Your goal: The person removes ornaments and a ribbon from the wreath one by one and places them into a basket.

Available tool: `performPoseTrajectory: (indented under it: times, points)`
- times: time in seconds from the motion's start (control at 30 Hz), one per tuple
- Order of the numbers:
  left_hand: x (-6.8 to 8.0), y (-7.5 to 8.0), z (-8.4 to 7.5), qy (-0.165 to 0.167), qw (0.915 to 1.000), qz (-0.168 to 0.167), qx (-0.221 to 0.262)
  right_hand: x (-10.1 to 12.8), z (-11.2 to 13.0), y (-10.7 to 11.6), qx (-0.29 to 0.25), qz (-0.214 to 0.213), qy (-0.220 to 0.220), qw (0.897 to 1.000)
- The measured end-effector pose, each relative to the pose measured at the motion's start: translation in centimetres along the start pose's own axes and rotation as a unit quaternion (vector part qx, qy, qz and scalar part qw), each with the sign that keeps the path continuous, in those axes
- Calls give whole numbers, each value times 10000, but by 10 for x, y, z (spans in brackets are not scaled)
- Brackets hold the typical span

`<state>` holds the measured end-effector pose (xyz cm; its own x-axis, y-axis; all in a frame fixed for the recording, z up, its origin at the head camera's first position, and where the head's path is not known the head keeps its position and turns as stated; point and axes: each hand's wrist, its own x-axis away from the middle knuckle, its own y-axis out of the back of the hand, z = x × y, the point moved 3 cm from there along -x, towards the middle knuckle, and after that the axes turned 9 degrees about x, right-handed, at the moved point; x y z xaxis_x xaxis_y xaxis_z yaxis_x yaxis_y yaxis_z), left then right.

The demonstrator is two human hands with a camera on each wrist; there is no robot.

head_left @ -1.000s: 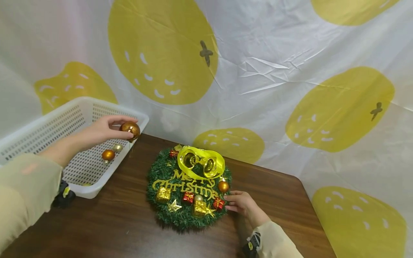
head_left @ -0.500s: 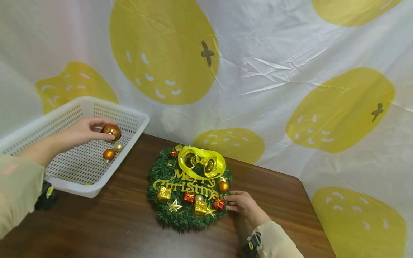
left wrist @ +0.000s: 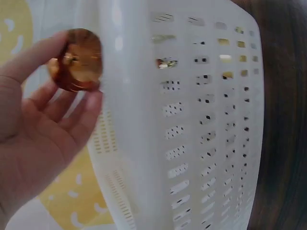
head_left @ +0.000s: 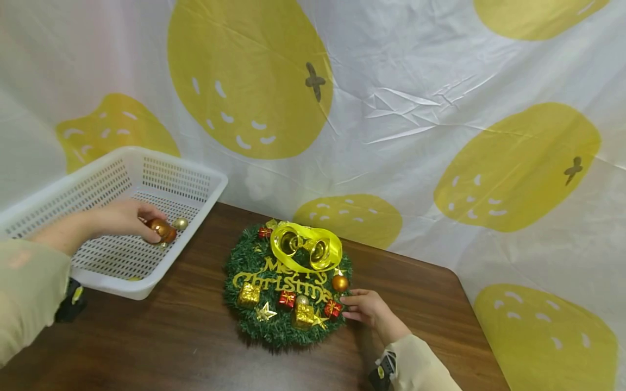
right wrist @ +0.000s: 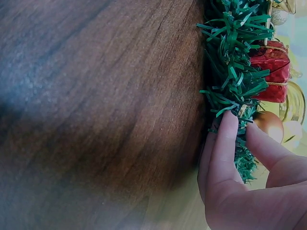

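My left hand (head_left: 122,218) holds a shiny copper-brown Christmas ball (head_left: 157,227) between thumb and fingers, low inside the white plastic basket (head_left: 182,175). Just behind it, a smaller orange ball (head_left: 171,235) is partly hidden, and a small pale gold ball (head_left: 180,224) lies beside it. In the left wrist view the held ball (left wrist: 82,61) is seen by the basket's rim. On the table lies a green Christmas wreath (head_left: 237,254) with gold "Merry Christmas" lettering. My right hand (head_left: 374,315) pinches the wreath's right edge; the right wrist view shows thumb and fingers at the greenery (right wrist: 235,72).
Gold bells (head_left: 320,253) with a yellow ribbon sit at the wreath's top. Red gift boxes (head_left: 333,309), gold boxes (head_left: 250,294), stars (head_left: 265,311) and an orange ball (head_left: 340,283) decorate it. A lemon-print cloth (head_left: 391,108) hangs behind the brown table (head_left: 186,336).
My left hand has carried the copper-brown ball leftward from over the basket's right rim, then lowered it toward the smaller balls inside. The right hand and the wreath have stayed put.
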<state>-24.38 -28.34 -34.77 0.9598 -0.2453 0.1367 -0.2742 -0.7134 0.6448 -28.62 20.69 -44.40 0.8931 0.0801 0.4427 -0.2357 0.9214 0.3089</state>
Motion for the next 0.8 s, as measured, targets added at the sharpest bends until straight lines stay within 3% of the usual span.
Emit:
performPoseTrajectory:
  times: [0.17,0.47,0.63,0.8]
  points:
    - [3,-9,4,340,9973,586,-292,-1,-1,0,-29,-3,-1,10000]
    - [5,-13,3,549,9931,1017,-185,-2,-1,0,31,1,-80,10000]
    - [6,-9,-1,296,9960,825,-174,-2,-1,0,0,17,-48,10000]
    - [-1,-6,-14,-82,9996,260,104,-3,-1,0,-20,34,-55,10000]
